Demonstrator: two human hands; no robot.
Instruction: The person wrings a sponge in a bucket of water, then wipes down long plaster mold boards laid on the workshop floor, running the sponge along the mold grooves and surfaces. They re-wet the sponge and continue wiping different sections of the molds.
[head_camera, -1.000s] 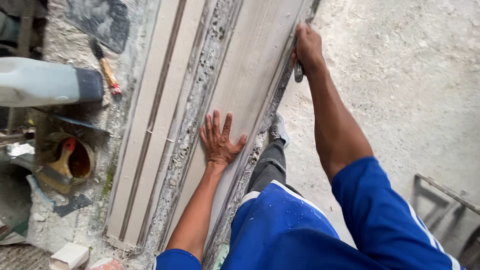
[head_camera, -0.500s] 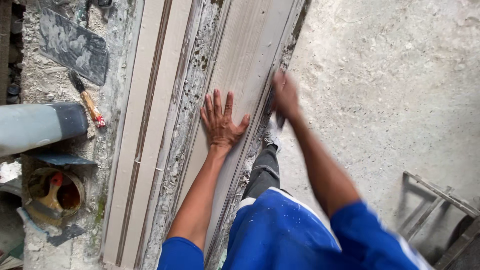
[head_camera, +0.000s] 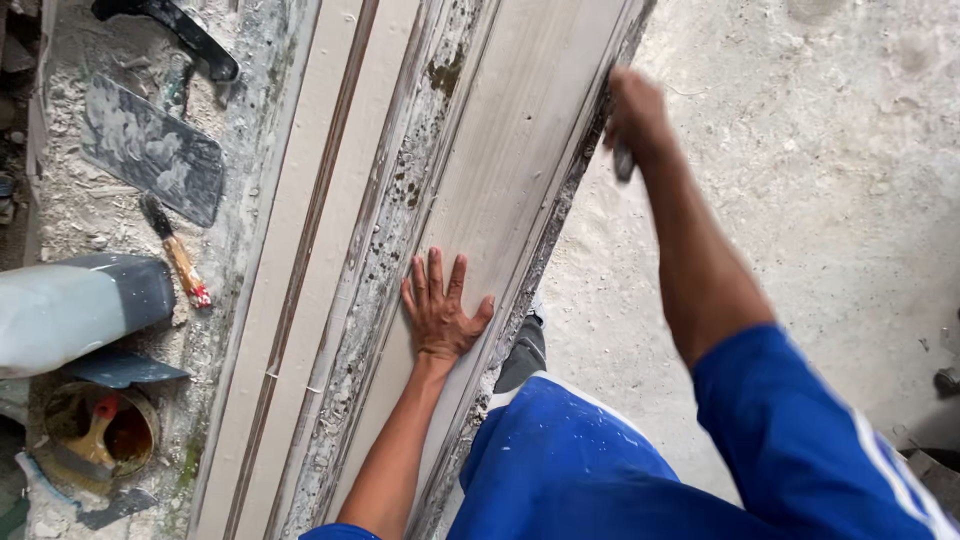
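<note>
The long pale moulded panel (head_camera: 500, 200) lies on the crusted bench (head_camera: 230, 180) in front of me, its right edge over the floor. My left hand (head_camera: 438, 312) is spread flat on it, fingers open, gripping nothing; if that palm slides, I reckon the panel could shift. My right hand (head_camera: 632, 112) is clenched on a small dark tool (head_camera: 624, 162) at the panel's edge; a slip could gouge it.

blue white-striped sleeve (head_camera: 800, 440), bare forearms

Dusty grey concrete floor (head_camera: 800, 200), daylit
</note>
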